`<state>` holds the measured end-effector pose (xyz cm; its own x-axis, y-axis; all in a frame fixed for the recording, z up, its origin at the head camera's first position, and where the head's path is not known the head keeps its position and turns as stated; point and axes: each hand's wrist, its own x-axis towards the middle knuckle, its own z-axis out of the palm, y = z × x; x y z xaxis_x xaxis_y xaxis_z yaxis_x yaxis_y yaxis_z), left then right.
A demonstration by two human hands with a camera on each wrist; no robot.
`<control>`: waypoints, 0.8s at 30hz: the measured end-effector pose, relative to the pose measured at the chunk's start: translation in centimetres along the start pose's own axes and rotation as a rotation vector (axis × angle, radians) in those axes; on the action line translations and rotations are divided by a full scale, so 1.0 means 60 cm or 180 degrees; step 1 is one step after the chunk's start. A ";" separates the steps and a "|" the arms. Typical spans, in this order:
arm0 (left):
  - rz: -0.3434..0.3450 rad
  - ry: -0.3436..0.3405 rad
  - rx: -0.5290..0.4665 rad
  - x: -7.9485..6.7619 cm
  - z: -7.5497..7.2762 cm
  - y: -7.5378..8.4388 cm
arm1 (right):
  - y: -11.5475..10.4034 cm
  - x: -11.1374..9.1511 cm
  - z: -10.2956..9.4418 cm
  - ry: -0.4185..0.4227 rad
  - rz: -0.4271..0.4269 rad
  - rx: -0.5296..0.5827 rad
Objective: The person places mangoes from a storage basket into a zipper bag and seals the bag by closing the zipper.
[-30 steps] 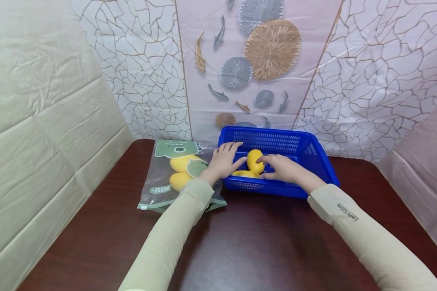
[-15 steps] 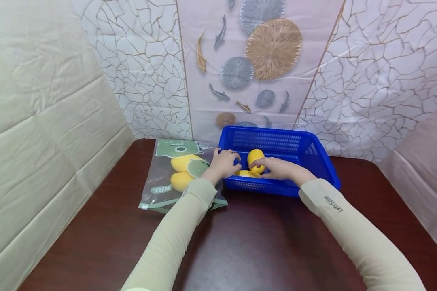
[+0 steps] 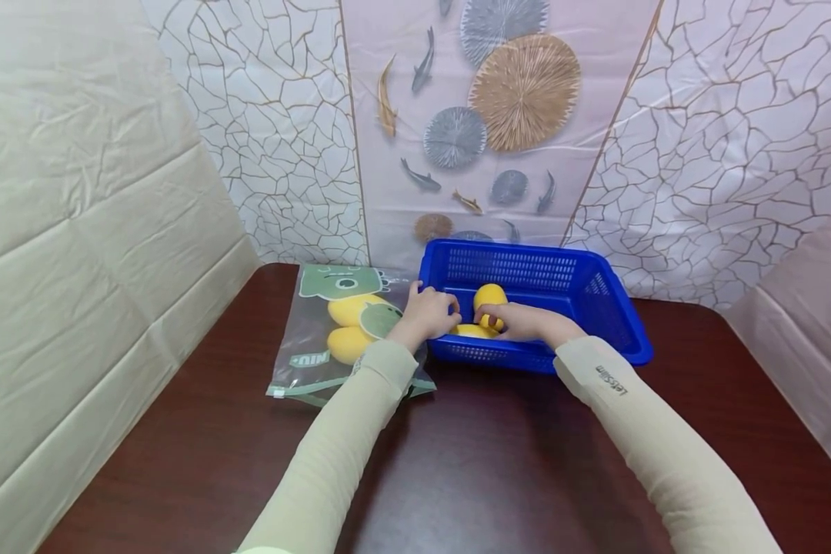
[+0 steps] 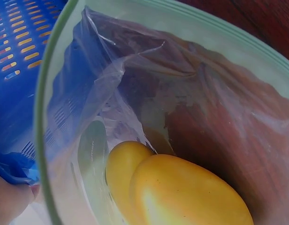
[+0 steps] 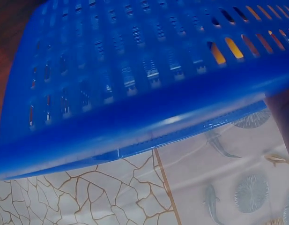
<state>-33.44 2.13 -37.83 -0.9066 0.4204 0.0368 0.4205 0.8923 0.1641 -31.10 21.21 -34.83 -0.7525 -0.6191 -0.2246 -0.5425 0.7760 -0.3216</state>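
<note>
A blue plastic basket (image 3: pixel 512 355) stands at the back of the table, with two yellow mangoes inside near its left end. One mango (image 3: pixel 490 293) sits farther back; another mango (image 3: pixel 472 332) lies along the front wall. My right hand (image 3: pixel 522 322) reaches over the front rim, its bent fingers round the front mango, close against the other one. My left hand (image 3: pixel 426 314) grips the basket's left rim with curled fingers; its thumb (image 4: pixel 13 199) shows by the blue rim in the left wrist view. Below that wrist, a clear zip bag (image 3: pixel 305 338) holds two mangoes (image 4: pixel 191 192).
The bag lies left of the basket, its green-edged mouth (image 4: pixel 200 18) gaping toward the front of the dark wooden table (image 3: pixel 457 462). Patterned cloth (image 3: pixel 291 154) hangs right behind the basket, and pale cloth (image 3: pixel 97 269) walls the left side.
My left hand's spread fingers have curled at the basket's rim. My right hand has shifted left and lower, its fingers closing down by the front mango. The bag stays put.
</note>
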 end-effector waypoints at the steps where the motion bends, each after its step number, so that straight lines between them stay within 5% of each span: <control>1: -0.0001 -0.0004 -0.0004 -0.001 0.000 0.000 | -0.001 0.002 0.001 -0.0058 0.0026 0.0013; 19: -0.0063 -0.0004 -0.0004 0.001 -0.001 -0.001 | -0.012 0.037 0.005 -0.0599 0.0791 0.0039; 24: -0.0041 0.0014 -0.0025 0.002 0.000 0.000 | -0.006 0.039 0.008 -0.0598 0.0747 0.0139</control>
<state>-33.52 2.18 -37.82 -0.9120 0.4083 0.0389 0.4086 0.8963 0.1724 -32.50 19.41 -35.68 -0.7709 -0.4380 -0.4624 -0.3423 0.8972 -0.2791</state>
